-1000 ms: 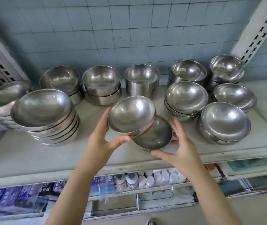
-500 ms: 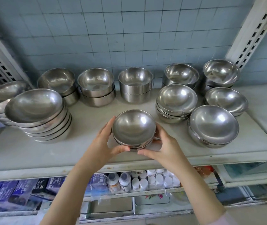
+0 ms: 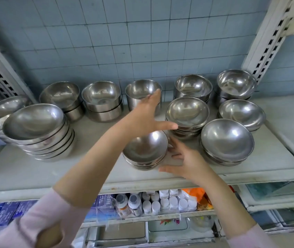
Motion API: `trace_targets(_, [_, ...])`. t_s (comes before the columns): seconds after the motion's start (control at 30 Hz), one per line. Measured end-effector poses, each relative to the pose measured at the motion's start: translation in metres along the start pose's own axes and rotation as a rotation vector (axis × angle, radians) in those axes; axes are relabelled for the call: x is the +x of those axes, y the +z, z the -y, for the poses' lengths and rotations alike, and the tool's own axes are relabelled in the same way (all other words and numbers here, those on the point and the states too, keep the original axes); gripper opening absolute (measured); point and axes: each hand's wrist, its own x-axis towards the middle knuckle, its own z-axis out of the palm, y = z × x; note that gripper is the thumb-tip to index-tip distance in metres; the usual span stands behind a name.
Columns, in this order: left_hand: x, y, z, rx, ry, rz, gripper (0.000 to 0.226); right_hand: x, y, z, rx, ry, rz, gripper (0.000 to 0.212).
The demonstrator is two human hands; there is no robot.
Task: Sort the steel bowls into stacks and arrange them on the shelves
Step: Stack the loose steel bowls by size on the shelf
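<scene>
Steel bowls sat in many stacks on the shelf (image 3: 89,169), and the small stack (image 3: 145,151) in the lower middle of the frame was the one between the two hands. It stood flat near the front edge, and no fingers were curled around it.

The left hand (image 3: 146,115) hung over it with fingers straight and thumb out, loose and holding nothing. Its fingertips lay in front of the deep bowl (image 3: 139,90) in the middle of the back row, so it might have been going there next. That is only a guess.

The right hand (image 3: 183,161) was spread wide just to the right of the small stack, low by the shelf, and held nothing too. I could not tell if its fingertips touched the stack's side. It seemed to be there to keep the stack steady or nudge it into line.

Bowls of one shape sat together so they nest well: wide ones in the tall stack (image 3: 38,129) at the left, a low stack (image 3: 226,142) at the right, and deep ones along the tiled wall (image 3: 124,33). On the lower shelf (image 3: 169,216) stood white bottles (image 3: 160,203).
</scene>
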Motion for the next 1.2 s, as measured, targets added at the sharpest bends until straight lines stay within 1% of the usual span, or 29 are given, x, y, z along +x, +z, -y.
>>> trace_targets(0.07, [0.029, 0.007, -0.013, 0.050, -0.005, 0.125, 0.121, -0.001, -0.003, -0.007, 0.057, 0.022, -0.014, 0.111])
trace_targets(0.13, [0.050, 0.014, -0.020, 0.095, -0.029, 0.228, 0.123, -0.002, -0.003, -0.010, 0.064, 0.028, -0.018, 0.112])
trace_targets(0.23, [0.066, 0.023, -0.019, 0.132, -0.050, 0.286, 0.124, 0.001, -0.003, -0.013, 0.080, 0.025, -0.009, 0.111])
trace_targets(0.37, [0.070, 0.031, -0.012, 0.124, -0.008, 0.220, 0.122, 0.003, 0.000, -0.014, 0.051, 0.008, 0.007, 0.115])
trace_targets(0.5, [0.064, 0.024, -0.010, 0.021, 0.065, 0.039, 0.103, 0.004, 0.001, -0.015, 0.025, 0.009, 0.001, 0.124])
trace_targets(0.57, [0.054, 0.011, -0.006, -0.070, 0.069, -0.036, 0.103, 0.003, 0.000, -0.015, 0.003, 0.008, 0.010, 0.127])
trace_targets(0.63, [0.037, -0.006, 0.000, -0.127, 0.063, -0.097, 0.100, 0.002, 0.000, -0.014, -0.033, -0.003, 0.012, 0.123])
trace_targets(0.77, [-0.018, -0.034, 0.016, -0.124, 0.067, -0.182, 0.086, 0.001, 0.001, -0.010, -0.086, -0.030, -0.006, 0.103])
trace_targets(0.83, [-0.046, -0.038, 0.028, -0.134, 0.030, -0.183, 0.087, 0.002, 0.003, -0.009, -0.102, -0.037, -0.020, 0.097])
trace_targets(1.0, [-0.083, -0.021, 0.050, -0.075, -0.022, -0.081, 0.097, 0.002, 0.006, -0.009, -0.151, -0.054, -0.056, 0.089])
trace_targets(1.1, [-0.086, -0.011, 0.056, -0.080, -0.019, -0.069, 0.087, 0.001, 0.006, -0.007, -0.111, -0.037, -0.049, 0.086])
trace_targets(1.2, [-0.084, -0.003, 0.060, -0.108, -0.009, -0.054, 0.086, 0.000, 0.006, -0.006, -0.102, -0.026, -0.046, 0.084])
